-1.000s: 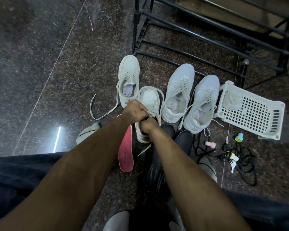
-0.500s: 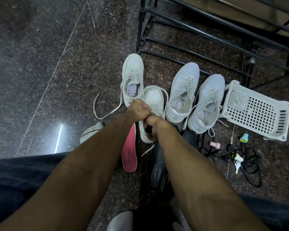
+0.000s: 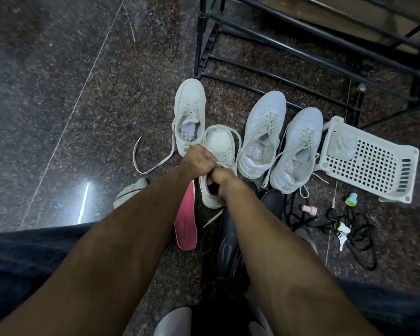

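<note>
One white shoe [image 3: 189, 112] sits far back, with two more white shoes [image 3: 262, 132] side by side to its right. A white basket [image 3: 364, 163] lies on its side further right. A pink insole [image 3: 186, 221] and black shoes [image 3: 228, 238] lie near. A black rack [image 3: 199, 37] stands far back.

At centre frame the left hand [image 3: 199, 160] and right hand [image 3: 221, 178] grip a white sneaker [image 3: 220, 145]; a pink insole [image 3: 186, 226] lies just left of it.
</note>
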